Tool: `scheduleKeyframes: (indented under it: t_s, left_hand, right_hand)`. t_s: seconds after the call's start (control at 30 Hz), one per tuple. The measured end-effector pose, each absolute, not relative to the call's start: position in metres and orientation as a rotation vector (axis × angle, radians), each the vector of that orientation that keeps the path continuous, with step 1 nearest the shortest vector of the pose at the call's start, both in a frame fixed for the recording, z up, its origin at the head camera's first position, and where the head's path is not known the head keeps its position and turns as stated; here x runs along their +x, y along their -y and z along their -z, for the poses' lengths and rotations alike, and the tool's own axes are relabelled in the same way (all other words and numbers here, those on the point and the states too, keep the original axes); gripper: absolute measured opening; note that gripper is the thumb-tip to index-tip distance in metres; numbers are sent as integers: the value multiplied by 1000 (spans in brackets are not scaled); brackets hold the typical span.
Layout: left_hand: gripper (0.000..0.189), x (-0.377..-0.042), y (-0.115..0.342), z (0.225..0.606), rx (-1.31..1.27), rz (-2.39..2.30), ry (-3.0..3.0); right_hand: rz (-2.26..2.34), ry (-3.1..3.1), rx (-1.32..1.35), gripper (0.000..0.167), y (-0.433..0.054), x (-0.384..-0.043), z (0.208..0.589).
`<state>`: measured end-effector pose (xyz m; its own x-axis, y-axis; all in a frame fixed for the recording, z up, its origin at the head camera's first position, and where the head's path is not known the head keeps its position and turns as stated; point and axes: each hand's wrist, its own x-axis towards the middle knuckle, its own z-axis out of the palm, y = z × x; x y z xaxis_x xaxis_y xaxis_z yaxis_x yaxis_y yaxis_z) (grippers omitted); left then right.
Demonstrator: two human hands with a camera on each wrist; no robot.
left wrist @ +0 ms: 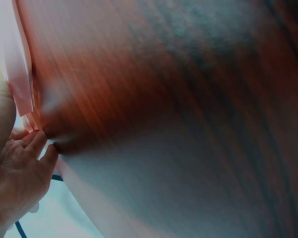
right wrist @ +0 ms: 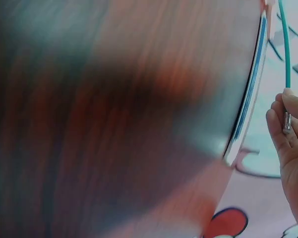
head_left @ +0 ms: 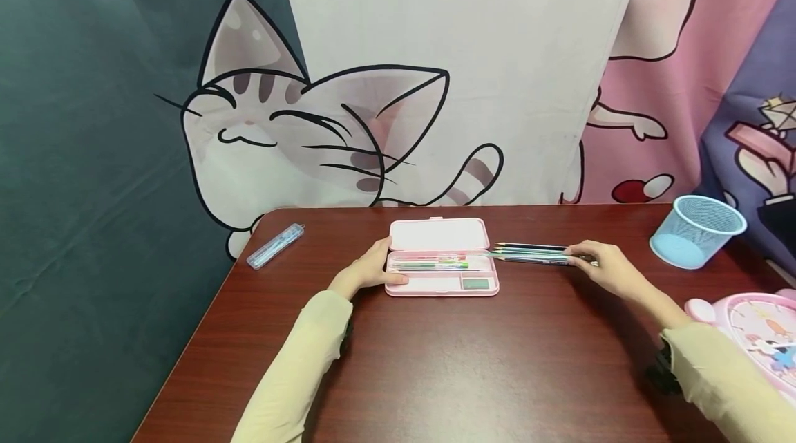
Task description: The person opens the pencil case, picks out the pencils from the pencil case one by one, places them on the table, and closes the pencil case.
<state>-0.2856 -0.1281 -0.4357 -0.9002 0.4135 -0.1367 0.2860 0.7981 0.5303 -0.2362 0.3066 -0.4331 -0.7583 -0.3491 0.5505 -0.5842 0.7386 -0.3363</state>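
Observation:
An open pink pencil case [head_left: 423, 283] lies on the table with its lid folded back. Several slim pens [head_left: 432, 266] and a green block-shaped eraser [head_left: 475, 284] are inside. My left hand [head_left: 368, 267] grips the case's left side, thumb over the front part and fingers behind; the left wrist view shows this hand [left wrist: 20, 168] at the pink edge. To the right of the case my right hand [head_left: 606, 267] pinches a green pencil [right wrist: 288, 54] near its metal-capped end. Other pencils [head_left: 537, 247] lie on the table beside and under that hand, tips toward the case.
A blue mesh pen holder [head_left: 687, 253] stands at the back right. A pink clock [head_left: 755, 325] sits at the right edge near my right forearm. At the far left lies a slim, light-blue patterned case [head_left: 275, 247]. Cartoon-printed curtains hang behind the table [head_left: 429, 367].

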Motion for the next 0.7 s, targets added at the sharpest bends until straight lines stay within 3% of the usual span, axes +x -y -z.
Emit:
scheduleKeyframes:
  t_s: [0.3, 0.7]
  left_hand:
    - [97, -285, 128, 434, 542, -771, -2738]
    - [98, -283, 127, 431, 513, -758, -2730]
  right_hand:
    - [-694, 2434, 681, 22, -336, -225, 447]
    - [-543, 2567, 634, 22, -339, -231, 447]
